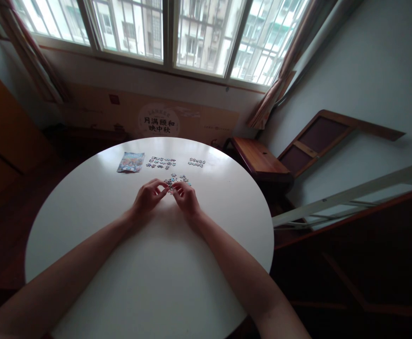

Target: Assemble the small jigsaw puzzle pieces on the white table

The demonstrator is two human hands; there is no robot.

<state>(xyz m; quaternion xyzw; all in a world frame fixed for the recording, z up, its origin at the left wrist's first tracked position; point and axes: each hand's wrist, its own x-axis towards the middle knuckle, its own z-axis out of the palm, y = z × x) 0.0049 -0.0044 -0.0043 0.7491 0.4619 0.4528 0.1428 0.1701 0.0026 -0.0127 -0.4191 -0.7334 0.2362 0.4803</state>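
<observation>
A loose pile of small jigsaw puzzle pieces [174, 180] lies on the white round table, in front of my fingertips. My left hand [150, 195] reaches the pile from the left, thumb and fingers pinched on a puzzle piece. From the right, my right hand [186, 197] comes close to it, its fingers also pinched on a puzzle piece. The pieces in my fingers are tiny and mostly hidden. Beyond the pile, several puzzle pieces lie in rows [161, 162]. A smaller group of pieces [196, 162] is laid out to their right.
A colourful picture packet [131, 162] lies at the far left of the round table [149, 287]. Behind the table is a cardboard panel [206, 113] under barred windows. A wooden stool or bench [260, 154] stands beyond the right edge, near a leaning wooden frame [319, 134].
</observation>
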